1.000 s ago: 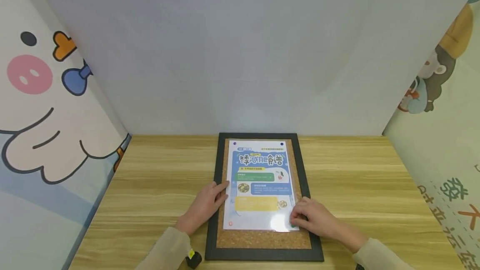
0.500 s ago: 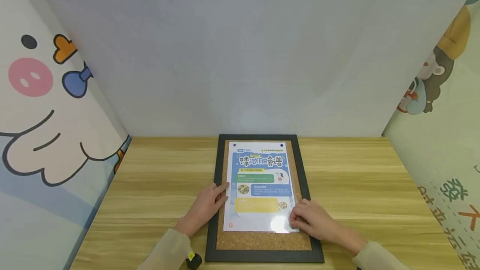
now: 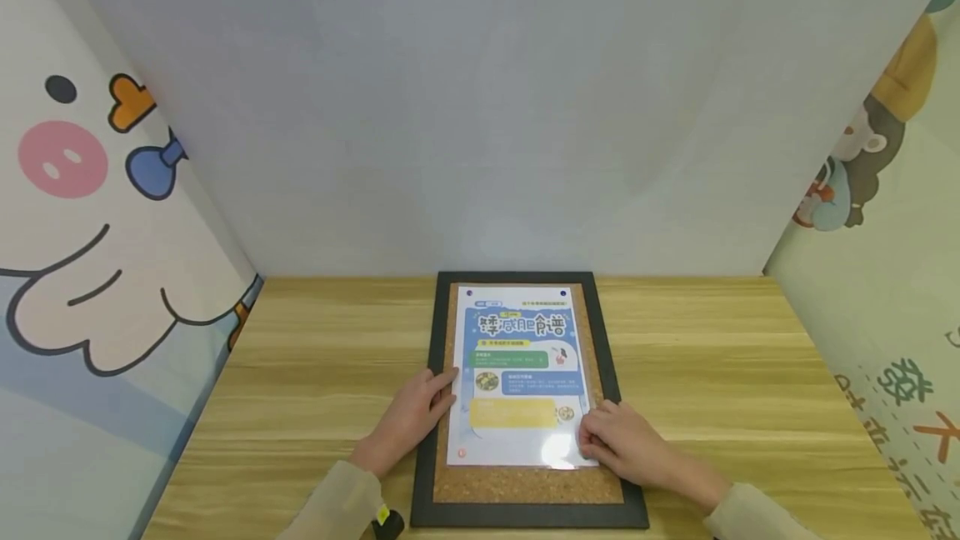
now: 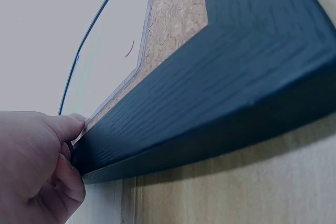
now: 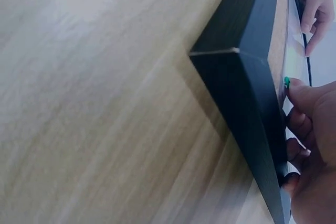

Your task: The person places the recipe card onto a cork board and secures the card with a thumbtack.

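A laminated poster point(image 3: 517, 442) with blue, green and yellow blocks lies on a black-framed cork board point(image 3: 528, 483). Two dark push pins sit in its top corners, the right one point(image 3: 563, 293) and the left one point(image 3: 469, 293). At the poster's lower right corner my right hand point(image 3: 622, 442) pinches a green push pin point(image 5: 286, 82), which the right wrist view shows under the thumb tip; fingers hide it in the head view. My left hand point(image 3: 408, 419) lies across the frame's left side, its fingertips touching the poster's left edge. Up close, the left thumb point(image 4: 71, 125) rests beside that edge.
The board lies flat on a wood-grain table point(image 3: 315, 340). Behind it rises a plain grey-white wall point(image 3: 480, 107). Cartoon-printed panels stand at the left point(image 3: 112, 190) and right point(image 3: 885, 273). A small black device with a yellow tag point(image 3: 386, 519) is by the left wrist.
The view has tilted slightly, so the board appears a little lower. Both hands keep their places; the green pin, glimpsed earlier in the head view, is now covered by the right fingers.
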Tool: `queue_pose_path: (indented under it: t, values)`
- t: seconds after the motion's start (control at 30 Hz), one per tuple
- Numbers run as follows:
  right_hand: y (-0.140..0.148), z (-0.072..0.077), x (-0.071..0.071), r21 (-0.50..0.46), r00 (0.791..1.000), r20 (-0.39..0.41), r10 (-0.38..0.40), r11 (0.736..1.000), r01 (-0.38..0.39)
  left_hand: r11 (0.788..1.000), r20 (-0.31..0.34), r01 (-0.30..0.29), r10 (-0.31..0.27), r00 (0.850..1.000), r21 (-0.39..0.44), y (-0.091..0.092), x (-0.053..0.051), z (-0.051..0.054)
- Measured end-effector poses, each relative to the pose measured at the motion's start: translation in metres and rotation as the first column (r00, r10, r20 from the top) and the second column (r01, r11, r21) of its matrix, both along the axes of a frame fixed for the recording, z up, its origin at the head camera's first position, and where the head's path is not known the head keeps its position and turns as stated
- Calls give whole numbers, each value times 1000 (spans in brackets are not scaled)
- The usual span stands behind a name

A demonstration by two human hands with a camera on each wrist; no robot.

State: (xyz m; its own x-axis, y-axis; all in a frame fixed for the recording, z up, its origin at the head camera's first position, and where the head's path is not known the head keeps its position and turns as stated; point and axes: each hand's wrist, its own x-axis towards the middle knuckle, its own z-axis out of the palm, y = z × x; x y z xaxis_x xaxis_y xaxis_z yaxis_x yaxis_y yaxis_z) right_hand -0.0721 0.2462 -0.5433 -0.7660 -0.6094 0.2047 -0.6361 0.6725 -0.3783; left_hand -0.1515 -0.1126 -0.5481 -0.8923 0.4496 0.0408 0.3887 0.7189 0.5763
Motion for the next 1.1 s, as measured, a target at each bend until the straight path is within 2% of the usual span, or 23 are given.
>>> queue_pose_path:
  t: [0.23,0.47,0.73,1.1]
  values:
    - [-2,-3,-3,-4,998,-61,35,999,-36,1000,-8,-8,8,1000,-3,-1,-1,0]
    - [-4,0,-3,4,994,-92,56,998,-56,1000,-1,-9,9,1000,5,-3,0,-2]
    - [-5,-2,-3,8,992,-107,66,998,-65,1000,-19,-11,11,1000,8,-6,0,-1]
    - [-3,-6,0,112,981,-177,86,991,-67,1000,-33,-12,12,999,-13,-4,0,-2]
